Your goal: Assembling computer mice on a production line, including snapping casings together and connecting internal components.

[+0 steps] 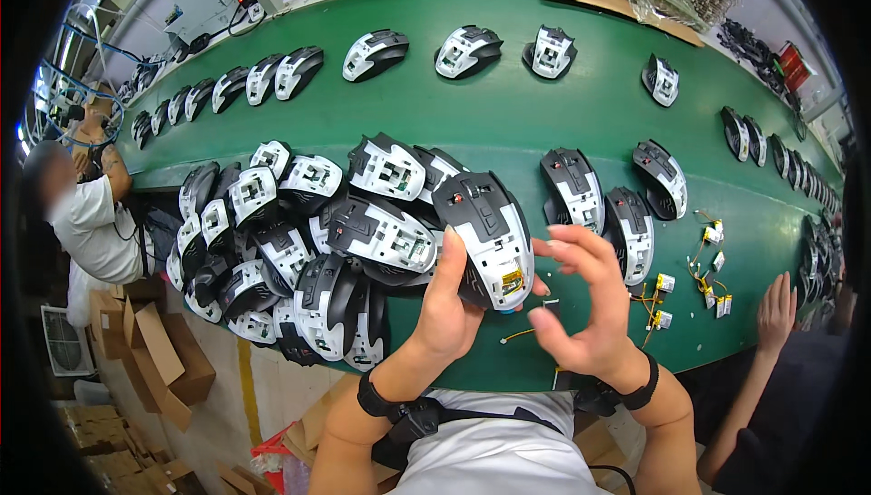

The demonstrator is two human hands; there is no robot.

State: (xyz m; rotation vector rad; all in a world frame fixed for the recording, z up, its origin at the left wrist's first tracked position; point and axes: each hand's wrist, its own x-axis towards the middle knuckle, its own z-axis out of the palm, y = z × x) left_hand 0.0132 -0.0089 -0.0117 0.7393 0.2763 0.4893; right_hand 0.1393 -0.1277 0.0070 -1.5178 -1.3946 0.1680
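A black and white computer mouse [485, 223] stands tilted in my left hand [449, 318], its thumb along the near left edge and the fingers behind. A gold-coloured piece [513, 281] shows in the opening at the mouse's lower end. My right hand [594, 300] hovers just right of the mouse, thumb and fingers curved and apart, with nothing visible between them. Whether its fingertips touch the mouse's side I cannot tell. Below the mouse, a thin yellow wire [519, 336] lies on the green table [472, 359], partly hidden by my right hand.
Left of my hands is a heap of similar mice [318, 295]. More mice [573, 188] stand to the right, near small silver battery packs [665, 284] with wires. A row of mice [376, 55] lines the far side. A co-worker's hand [777, 313] rests at right; another person [100, 214] sits left.
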